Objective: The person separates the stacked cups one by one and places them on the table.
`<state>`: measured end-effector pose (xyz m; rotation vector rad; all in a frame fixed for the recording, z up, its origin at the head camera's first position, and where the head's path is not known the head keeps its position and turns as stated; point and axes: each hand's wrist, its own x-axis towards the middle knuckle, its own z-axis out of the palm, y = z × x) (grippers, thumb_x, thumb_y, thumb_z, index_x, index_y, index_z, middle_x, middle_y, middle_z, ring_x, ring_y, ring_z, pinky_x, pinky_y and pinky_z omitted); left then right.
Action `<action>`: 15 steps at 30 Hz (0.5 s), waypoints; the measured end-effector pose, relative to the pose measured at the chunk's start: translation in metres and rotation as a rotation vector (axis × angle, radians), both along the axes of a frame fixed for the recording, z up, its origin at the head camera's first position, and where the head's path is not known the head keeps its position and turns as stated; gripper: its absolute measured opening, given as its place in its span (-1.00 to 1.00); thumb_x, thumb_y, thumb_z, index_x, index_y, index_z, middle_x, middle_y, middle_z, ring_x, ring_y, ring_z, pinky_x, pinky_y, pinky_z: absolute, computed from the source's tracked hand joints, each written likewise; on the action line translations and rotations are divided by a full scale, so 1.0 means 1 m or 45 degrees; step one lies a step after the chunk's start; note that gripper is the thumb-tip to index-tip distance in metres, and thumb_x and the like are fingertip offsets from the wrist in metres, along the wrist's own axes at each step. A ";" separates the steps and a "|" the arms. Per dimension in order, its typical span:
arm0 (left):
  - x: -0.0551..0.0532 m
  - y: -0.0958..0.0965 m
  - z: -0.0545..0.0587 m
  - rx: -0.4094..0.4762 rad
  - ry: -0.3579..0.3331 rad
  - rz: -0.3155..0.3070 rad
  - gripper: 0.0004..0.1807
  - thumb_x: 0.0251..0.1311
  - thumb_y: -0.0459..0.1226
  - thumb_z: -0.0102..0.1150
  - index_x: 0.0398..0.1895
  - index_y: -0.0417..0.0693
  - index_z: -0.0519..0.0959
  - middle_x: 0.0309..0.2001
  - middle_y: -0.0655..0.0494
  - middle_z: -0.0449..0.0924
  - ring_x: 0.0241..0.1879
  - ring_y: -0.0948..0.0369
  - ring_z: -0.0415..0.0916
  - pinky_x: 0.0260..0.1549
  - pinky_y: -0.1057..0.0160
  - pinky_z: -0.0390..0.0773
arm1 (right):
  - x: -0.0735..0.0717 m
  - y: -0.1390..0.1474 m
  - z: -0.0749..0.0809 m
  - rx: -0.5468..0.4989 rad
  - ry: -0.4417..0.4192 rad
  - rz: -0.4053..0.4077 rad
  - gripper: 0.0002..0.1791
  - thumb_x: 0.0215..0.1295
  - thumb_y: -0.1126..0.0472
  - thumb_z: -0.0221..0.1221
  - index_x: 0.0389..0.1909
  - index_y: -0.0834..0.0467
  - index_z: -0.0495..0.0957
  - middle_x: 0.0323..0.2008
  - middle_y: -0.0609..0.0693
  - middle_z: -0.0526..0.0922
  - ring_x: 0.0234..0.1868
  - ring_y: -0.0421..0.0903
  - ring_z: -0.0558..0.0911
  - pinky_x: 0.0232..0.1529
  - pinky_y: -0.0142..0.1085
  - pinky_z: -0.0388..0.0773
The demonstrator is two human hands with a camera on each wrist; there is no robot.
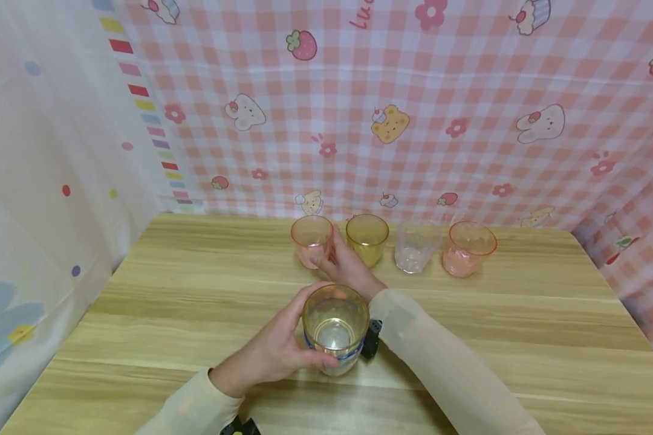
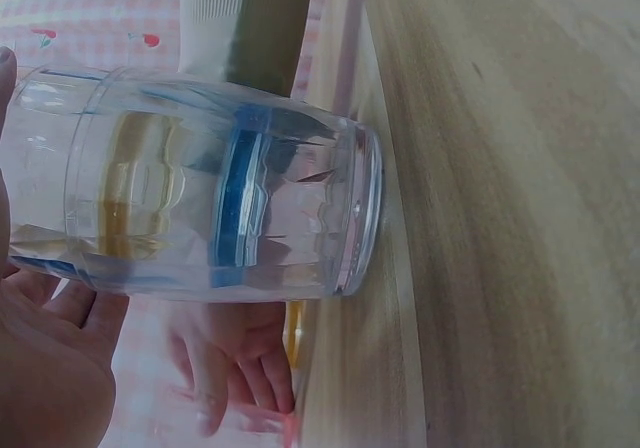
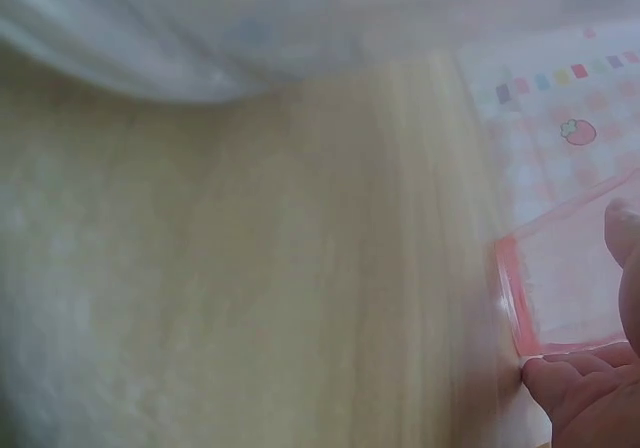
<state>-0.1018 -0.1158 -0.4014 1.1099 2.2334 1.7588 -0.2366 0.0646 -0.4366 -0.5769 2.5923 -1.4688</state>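
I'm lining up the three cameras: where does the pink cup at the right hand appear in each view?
Head: the pink cup is just left of centre, slightly below mid-height.
Left wrist: the pink cup is at the bottom edge, left of centre, cut off.
Right wrist: the pink cup is at the right edge, slightly below mid-height, cut off.
Shared landmark: the right hand, at the cup.
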 end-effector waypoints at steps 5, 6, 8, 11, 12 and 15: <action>-0.001 0.000 -0.002 0.007 0.016 -0.015 0.12 0.00 -0.40 0.70 0.61 -0.04 0.21 0.45 -0.09 0.52 0.44 0.18 0.47 0.53 0.22 0.40 | 0.000 -0.001 0.001 0.008 0.025 -0.001 -0.03 0.61 0.11 0.24 0.74 0.25 -0.16 0.47 0.43 0.48 0.48 0.31 0.52 0.53 0.12 0.47; -0.001 0.000 -0.002 0.007 0.019 -0.017 0.12 0.00 -0.40 0.70 0.62 -0.04 0.21 0.45 -0.10 0.52 0.44 0.18 0.47 0.53 0.22 0.40 | 0.000 -0.001 0.002 0.002 0.026 -0.002 -0.03 0.61 0.11 0.24 0.74 0.26 -0.17 0.47 0.44 0.48 0.48 0.32 0.53 0.53 0.12 0.47; -0.001 0.000 -0.002 0.007 0.022 -0.019 0.12 0.01 -0.39 0.70 0.61 -0.03 0.21 0.44 -0.10 0.52 0.43 0.18 0.47 0.53 0.22 0.40 | 0.000 -0.002 0.002 0.004 0.033 -0.005 0.00 0.61 0.11 0.24 0.73 0.32 -0.21 0.48 0.47 0.44 0.48 0.34 0.51 0.54 0.12 0.46; -0.001 0.000 -0.002 0.008 0.025 -0.018 0.11 0.01 -0.38 0.71 0.61 -0.03 0.22 0.44 -0.10 0.52 0.43 0.18 0.47 0.53 0.23 0.40 | 0.000 -0.002 0.002 0.019 0.039 -0.012 0.04 0.62 0.11 0.23 0.71 0.41 -0.29 0.38 0.49 0.53 0.41 0.33 0.58 0.50 0.13 0.50; -0.001 0.000 -0.002 0.009 0.026 -0.018 0.11 0.01 -0.37 0.71 0.61 -0.03 0.22 0.44 -0.10 0.53 0.43 0.18 0.47 0.53 0.23 0.40 | 0.000 -0.002 0.002 0.025 0.048 -0.016 0.05 0.62 0.11 0.23 0.70 0.43 -0.30 0.33 0.50 0.56 0.38 0.33 0.60 0.48 0.13 0.51; -0.001 0.000 -0.002 0.013 0.028 -0.018 0.11 0.01 -0.36 0.71 0.61 -0.04 0.22 0.44 -0.10 0.53 0.43 0.18 0.47 0.54 0.24 0.39 | -0.001 -0.003 0.000 0.031 0.069 -0.028 0.06 0.62 0.13 0.23 0.69 0.47 -0.31 0.30 0.51 0.57 0.36 0.32 0.60 0.47 0.14 0.52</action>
